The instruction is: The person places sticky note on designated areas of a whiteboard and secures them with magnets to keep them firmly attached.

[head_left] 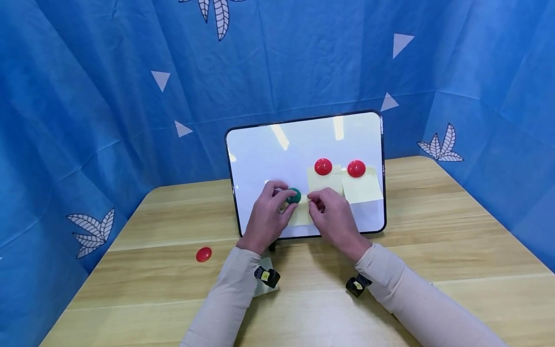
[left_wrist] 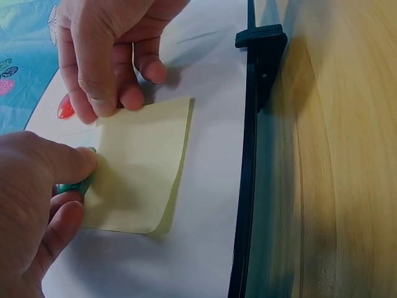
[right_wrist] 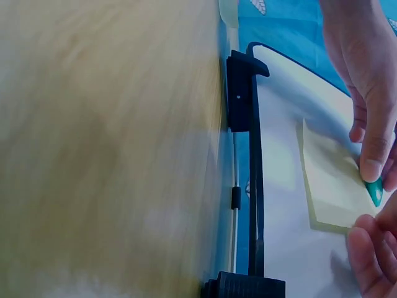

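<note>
Against the whiteboard point(head_left: 260, 154), my left hand point(head_left: 268, 216) pinches a round green magnet point(head_left: 296, 195) between thumb and fingers. The magnet sits at the upper edge of a pale yellow sticky note point(left_wrist: 139, 167) lying on the board. My right hand point(head_left: 336, 219) pinches that note's upper right corner with thumb and forefinger. Part of the magnet point(right_wrist: 375, 192) is covered by the left fingers. In the left wrist view, the note's lower edge lifts slightly from the board. Two more yellow notes, one left point(head_left: 318, 180) and one right point(head_left: 362, 189), hang on the board under red magnets point(head_left: 323, 166).
A loose red magnet point(head_left: 203, 254) lies on the wooden table point(head_left: 165, 284) at the left. A pale paper pad point(head_left: 265, 286) lies partly under the left forearm. Black clip feet point(right_wrist: 240, 93) hold the board's lower edge. Blue curtains point(head_left: 303, 58) surround the table.
</note>
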The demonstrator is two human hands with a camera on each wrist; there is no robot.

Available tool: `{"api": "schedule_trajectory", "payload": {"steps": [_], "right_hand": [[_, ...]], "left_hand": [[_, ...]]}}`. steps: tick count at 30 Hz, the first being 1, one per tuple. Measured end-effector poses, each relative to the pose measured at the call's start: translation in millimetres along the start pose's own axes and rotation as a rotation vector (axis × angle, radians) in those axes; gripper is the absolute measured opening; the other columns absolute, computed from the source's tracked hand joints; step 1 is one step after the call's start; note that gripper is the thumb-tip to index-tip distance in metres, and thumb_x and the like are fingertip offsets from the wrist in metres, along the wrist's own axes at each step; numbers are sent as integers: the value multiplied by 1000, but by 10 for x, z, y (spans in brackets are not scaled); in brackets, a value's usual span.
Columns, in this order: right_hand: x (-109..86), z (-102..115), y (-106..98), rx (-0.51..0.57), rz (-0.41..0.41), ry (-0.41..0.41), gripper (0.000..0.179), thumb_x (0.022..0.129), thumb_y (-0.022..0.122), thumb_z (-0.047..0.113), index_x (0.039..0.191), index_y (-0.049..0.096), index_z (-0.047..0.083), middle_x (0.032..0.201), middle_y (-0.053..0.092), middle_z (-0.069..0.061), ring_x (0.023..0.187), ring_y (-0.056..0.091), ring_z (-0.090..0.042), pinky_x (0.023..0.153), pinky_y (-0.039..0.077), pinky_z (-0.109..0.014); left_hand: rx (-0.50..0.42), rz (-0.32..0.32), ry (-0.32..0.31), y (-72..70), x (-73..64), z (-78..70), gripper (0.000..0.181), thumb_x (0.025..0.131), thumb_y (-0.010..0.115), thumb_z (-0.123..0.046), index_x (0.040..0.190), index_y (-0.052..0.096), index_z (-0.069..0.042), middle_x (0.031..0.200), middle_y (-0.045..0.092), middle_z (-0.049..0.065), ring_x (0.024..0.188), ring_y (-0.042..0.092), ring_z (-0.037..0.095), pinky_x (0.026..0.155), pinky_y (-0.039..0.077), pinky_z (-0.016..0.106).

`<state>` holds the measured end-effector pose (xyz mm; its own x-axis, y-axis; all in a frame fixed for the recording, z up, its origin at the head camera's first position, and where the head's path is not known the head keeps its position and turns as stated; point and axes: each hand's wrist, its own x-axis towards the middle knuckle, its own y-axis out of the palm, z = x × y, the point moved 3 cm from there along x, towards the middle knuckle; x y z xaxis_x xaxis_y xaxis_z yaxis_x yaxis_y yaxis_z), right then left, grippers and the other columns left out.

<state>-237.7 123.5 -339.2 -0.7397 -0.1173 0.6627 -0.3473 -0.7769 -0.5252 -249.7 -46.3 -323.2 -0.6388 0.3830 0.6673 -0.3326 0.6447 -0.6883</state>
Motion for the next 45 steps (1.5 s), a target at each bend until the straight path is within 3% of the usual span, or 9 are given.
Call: {"api": "schedule_trajectory", "payload": {"steps": [7,16,27,40,45], "right_hand": [[21,19,-15,0,-22,29,17,87,75,3,103,69,3,92,67,-6,77,62,-15,70,56,-30],[23,44,-20,-25,-39,67,17,85,78,3,99,67,3,87,68,-6,73,61,-16,68,55,-30],[17,36,-8,-48,-44,65,19,85,79,5,99,67,4,88,68,-5,75,62,-15,69,56,-29],[-5,30,-29,-47,-41,47,10,88,75,9,94,66,7,78,65,-1,67,59,-13,63,53,-28],[-17,41,-30,-21,-36,37,5,89,70,11,89,65,8,68,62,3,59,56,-10,56,50,-28]], "left_hand": [[-4,-7,-17,-2,7,-19,29,85,80,-9,113,73,-7,118,55,5,102,59,15,89,53,23],[76,-40,-8,1,3,-36,28,84,82,-12,111,73,-9,116,59,3,105,59,15,88,54,26],[134,-34,6,12,-10,-15,27,85,81,-15,111,73,-9,116,58,3,104,59,15,87,54,27],[84,-50,-6,-13,-15,9,24,88,78,-15,111,73,-9,115,61,2,104,59,15,90,52,26],[70,-76,-12,-55,-36,31,22,88,77,-15,109,73,-9,110,61,3,93,61,14,82,54,25]]}}
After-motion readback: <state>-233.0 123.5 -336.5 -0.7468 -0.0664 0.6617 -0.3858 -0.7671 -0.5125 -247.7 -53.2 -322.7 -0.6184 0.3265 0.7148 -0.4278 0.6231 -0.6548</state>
